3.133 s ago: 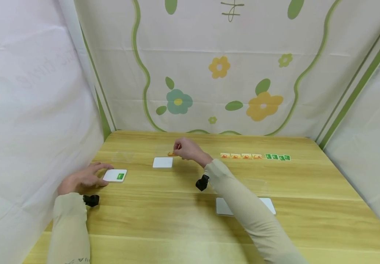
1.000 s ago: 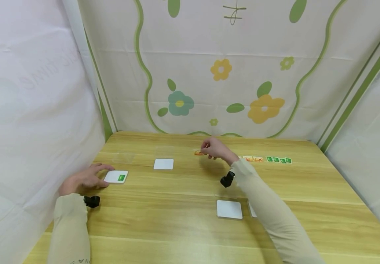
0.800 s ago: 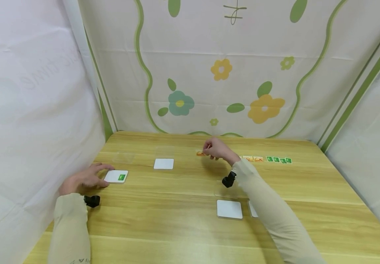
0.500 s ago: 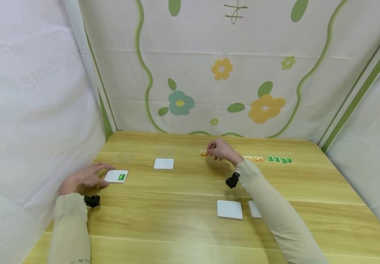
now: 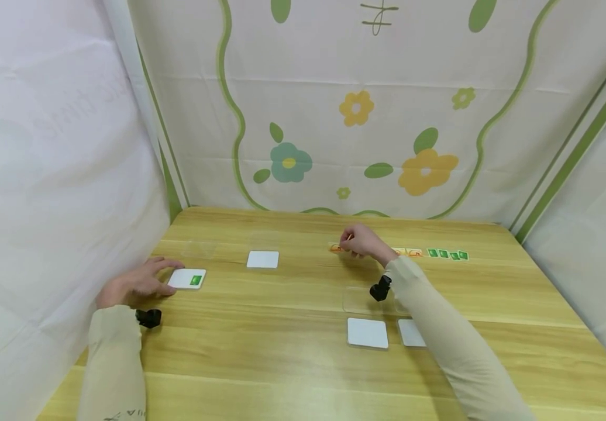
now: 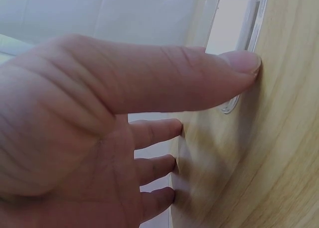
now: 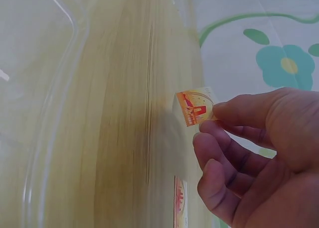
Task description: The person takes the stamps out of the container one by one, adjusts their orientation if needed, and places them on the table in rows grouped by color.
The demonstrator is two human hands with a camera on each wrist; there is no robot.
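Note:
My right hand (image 5: 364, 241) pinches a small orange-and-yellow sticker (image 7: 196, 107) by its corner between thumb and forefinger, above the back of the table. The other fingers are loosely curled. Below it, another orange sticker (image 7: 180, 203) lies on the wood. On the left, my left hand (image 5: 140, 282) holds a flat white box (image 5: 181, 279) by its edges between thumb and fingers. A green sticker (image 5: 195, 280) sits on the right part of that box. In the left wrist view the thumb presses the clear rim of the box; the forefinger is mostly hidden.
Orange stickers (image 5: 415, 253) and several green stickers (image 5: 443, 254) lie in a row at the back right, partly hidden by my right hand. White boxes stand mid-table (image 5: 262, 259) and in front (image 5: 367, 333). Clear lids (image 5: 358, 299) lie nearby. Cloth walls (image 5: 324, 134) enclose the table.
My right hand has moved right along the back of the table, carrying the orange sticker from near the middle white box towards the sticker row. The left hand has stayed on its box.

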